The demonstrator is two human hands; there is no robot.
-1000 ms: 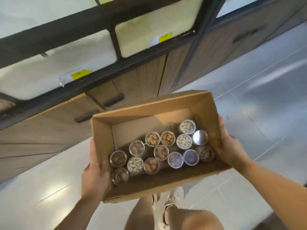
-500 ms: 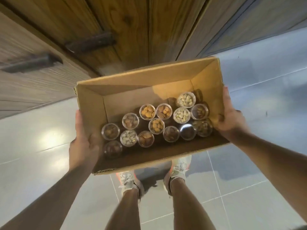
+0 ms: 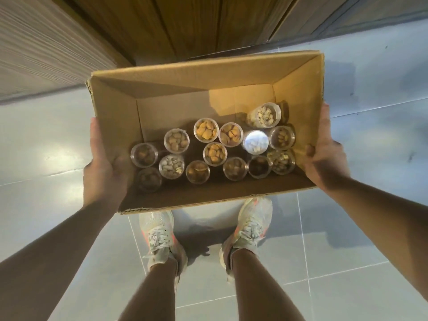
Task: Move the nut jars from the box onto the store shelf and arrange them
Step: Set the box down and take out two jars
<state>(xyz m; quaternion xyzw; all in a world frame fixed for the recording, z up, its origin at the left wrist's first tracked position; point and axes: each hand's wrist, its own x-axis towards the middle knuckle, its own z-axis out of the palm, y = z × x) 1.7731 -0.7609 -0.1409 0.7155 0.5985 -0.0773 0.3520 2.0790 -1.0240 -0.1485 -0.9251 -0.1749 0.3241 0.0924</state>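
An open cardboard box (image 3: 298,93) hangs above the floor between my hands. Several clear nut jars (image 3: 214,152) stand upright inside it, bunched toward the near wall; one jar (image 3: 264,115) at the far right leans on its side. My left hand (image 3: 104,172) grips the box's left wall, thumb inside. My right hand (image 3: 324,156) clasps the right wall, fingers over the rim. The store shelf is out of sight.
Wooden cabinet doors (image 3: 185,26) rise just beyond the box. Grey floor tiles (image 3: 370,228) spread below. My two feet in pale sneakers (image 3: 159,235) stand under the box's near edge.
My view has tipped downward: the shelf and price tags have gone out of the top, my legs and shoes have come in. The box sits lower and closer to the cabinet base.
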